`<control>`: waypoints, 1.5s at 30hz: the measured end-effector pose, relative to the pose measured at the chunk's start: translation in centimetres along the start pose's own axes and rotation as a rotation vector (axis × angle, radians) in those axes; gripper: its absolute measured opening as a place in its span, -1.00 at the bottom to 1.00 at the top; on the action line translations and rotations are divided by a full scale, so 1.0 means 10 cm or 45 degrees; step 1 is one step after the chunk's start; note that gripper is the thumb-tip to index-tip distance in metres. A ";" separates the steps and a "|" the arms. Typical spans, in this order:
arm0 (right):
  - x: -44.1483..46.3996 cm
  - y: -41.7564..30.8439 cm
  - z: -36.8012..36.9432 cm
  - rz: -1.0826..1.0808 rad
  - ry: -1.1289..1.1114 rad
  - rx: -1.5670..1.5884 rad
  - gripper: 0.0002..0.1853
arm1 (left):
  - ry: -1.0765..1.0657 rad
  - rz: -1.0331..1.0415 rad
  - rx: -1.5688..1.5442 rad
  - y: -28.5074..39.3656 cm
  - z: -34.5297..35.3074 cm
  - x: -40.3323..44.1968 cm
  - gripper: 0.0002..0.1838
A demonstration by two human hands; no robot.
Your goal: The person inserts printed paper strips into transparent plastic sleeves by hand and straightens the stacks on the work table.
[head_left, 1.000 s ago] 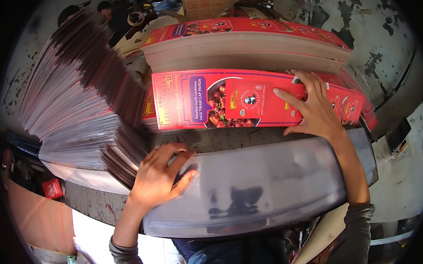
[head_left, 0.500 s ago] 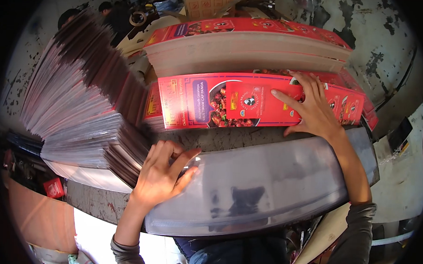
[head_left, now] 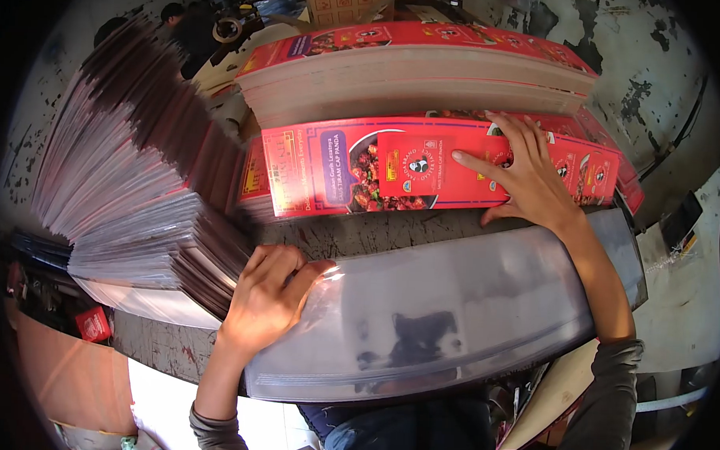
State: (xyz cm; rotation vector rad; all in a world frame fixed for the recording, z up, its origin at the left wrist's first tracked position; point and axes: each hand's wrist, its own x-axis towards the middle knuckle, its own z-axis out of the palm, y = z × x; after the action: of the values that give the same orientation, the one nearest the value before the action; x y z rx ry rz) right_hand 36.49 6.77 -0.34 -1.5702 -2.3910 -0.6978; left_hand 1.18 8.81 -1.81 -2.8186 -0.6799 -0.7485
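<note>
one left hand (head_left: 266,301) now closed on clear sheets (head_left: 484,293)

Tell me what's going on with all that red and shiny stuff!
A person is working with both bare hands. The right hand is spread over a long, red printed cardboard piece. The left hand has its fingertips at the edge of a wide stack of clear plastic sheets. A thick stack of red printed cardboard stands behind.
</note>
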 end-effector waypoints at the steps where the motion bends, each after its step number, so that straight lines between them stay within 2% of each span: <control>1: 0.00 -0.01 0.00 0.017 -0.011 0.044 0.04 | 0.003 0.002 0.005 0.00 0.00 0.00 -0.84; 30: 0.00 0.00 -0.01 0.020 -0.078 0.017 0.03 | -0.038 -0.057 -0.017 0.00 0.00 0.01 -0.81; 45: -0.02 0.04 0.03 0.081 -0.066 0.065 -0.09 | -0.041 -0.055 -0.041 0.00 0.00 0.01 -0.80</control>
State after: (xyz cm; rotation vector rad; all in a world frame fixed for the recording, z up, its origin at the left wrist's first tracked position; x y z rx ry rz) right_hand 36.97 6.87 -0.59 -1.6557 -2.3636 -0.5862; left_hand 1.29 8.83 -1.71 -2.8589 -0.7430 -0.7294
